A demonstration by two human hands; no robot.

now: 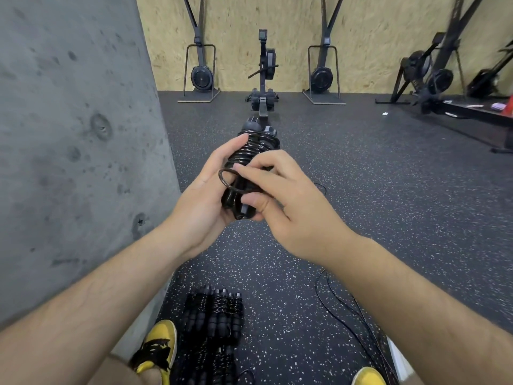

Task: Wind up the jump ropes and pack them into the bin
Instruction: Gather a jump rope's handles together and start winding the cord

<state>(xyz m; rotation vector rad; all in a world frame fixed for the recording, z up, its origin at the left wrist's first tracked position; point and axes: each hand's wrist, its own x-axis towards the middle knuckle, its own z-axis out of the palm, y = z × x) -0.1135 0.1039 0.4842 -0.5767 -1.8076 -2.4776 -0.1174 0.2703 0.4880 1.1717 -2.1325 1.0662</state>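
A black jump rope (251, 151) is coiled tightly around its two handles, held at chest height. My left hand (205, 195) cups the bundle from the left and underneath. My right hand (280, 187) pinches the last loop of cord at the near end of the bundle, thumb pressed on the handle ends. On the floor between my feet lie several wound black jump ropes (213, 315) side by side. A loose black rope (344, 304) trails over the floor at the right. No bin is in view.
A grey concrete pillar (69, 134) stands close on the left. A rowing machine (263, 76) sits straight ahead, with ski trainers (201, 73) against the wooden wall. More machines (444, 79) stand at the far right. My yellow shoes (158, 348) show at the bottom.
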